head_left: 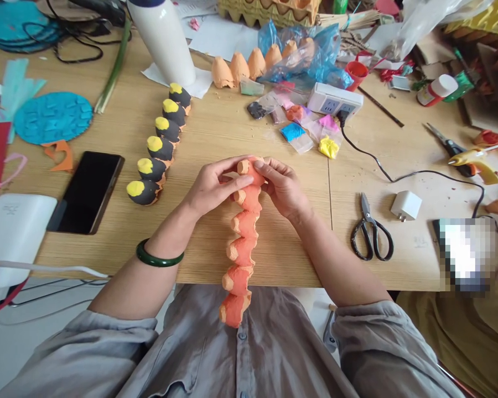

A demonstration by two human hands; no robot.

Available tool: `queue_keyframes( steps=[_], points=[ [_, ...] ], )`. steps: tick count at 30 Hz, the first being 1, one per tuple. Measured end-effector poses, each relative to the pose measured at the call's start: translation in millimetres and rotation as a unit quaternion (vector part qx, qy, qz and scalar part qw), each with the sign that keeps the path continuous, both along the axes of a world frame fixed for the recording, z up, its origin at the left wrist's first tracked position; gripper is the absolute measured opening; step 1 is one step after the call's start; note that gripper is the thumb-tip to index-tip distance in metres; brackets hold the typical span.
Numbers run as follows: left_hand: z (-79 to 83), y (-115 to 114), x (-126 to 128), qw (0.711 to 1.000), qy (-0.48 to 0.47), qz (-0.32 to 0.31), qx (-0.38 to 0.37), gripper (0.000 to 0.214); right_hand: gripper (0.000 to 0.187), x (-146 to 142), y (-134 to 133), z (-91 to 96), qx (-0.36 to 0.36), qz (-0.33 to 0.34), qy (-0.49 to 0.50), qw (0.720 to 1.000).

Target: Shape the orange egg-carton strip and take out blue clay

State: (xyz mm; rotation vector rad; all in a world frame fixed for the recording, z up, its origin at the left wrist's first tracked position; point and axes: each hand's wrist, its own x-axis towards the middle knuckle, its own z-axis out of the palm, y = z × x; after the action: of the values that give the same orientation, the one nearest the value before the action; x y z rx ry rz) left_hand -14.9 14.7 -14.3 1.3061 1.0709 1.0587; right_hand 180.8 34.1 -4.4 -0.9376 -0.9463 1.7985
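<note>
A person in a grey button-front shirt (286, 342) is at a pale wood-grain counter (299, 260), both hands on a bumpy strip of six orange-painted egg-carton cups (244, 251). The left hand (216, 187) grips the strip's far end, its thumb lying across the cups; the right hand (284, 185) pinches the same end from the other side, thumb on top. From there the strip runs toward the person, its near end reaching past the counter's edge, in front of the shirt. A dark green bangle (160, 258) circles the left forearm. Left of the hands lies a row of black egg-carton cups with yellow tops (161, 147), near a black smartphone (89, 190). Black-handled metal scissors (371, 229) lie open to the right.
</note>
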Motion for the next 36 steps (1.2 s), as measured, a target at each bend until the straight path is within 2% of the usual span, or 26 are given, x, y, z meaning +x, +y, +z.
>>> queue_keyframes(
  steps=[5,10,13,18,21,25,31,36],
  points=[
    [2.9,-4,6,0.999,0.020,0.036,0.007,0.061,0.053,-4,-4,3.7,-0.007,-0.008,0.024,1.000],
    [12.5,-6,9,0.997,0.034,0.058,0.024,0.070,0.050,-1,-2,-0.1,-0.008,0.012,0.010,1.000],
    [17.8,-6,12,0.999,-0.013,0.049,-0.007,0.071,0.046,2,1,-4.4,-0.010,0.016,0.021,1.000],
    [28.3,-8,17,0.992,-0.097,0.061,-0.059,0.047,0.052,4,3,-3.1,-0.015,0.019,0.035,0.999],
    [31.7,-8,19,0.982,-0.151,0.037,-0.104,0.051,0.052,4,3,1.4,-0.027,0.021,0.036,0.999],
    [29.9,-6,19,0.979,-0.150,0.010,-0.137,0.053,0.044,4,3,3.5,-0.067,0.021,0.020,0.997],
    [24.8,-6,18,0.984,-0.136,0.003,-0.112,0.053,0.035,4,5,-2.3,-0.092,0.076,0.051,0.992],
    [24.5,-8,19,0.992,-0.110,0.017,-0.058,0.050,0.028,3,3,0.1,-0.113,0.099,0.041,0.988]
  ],
)
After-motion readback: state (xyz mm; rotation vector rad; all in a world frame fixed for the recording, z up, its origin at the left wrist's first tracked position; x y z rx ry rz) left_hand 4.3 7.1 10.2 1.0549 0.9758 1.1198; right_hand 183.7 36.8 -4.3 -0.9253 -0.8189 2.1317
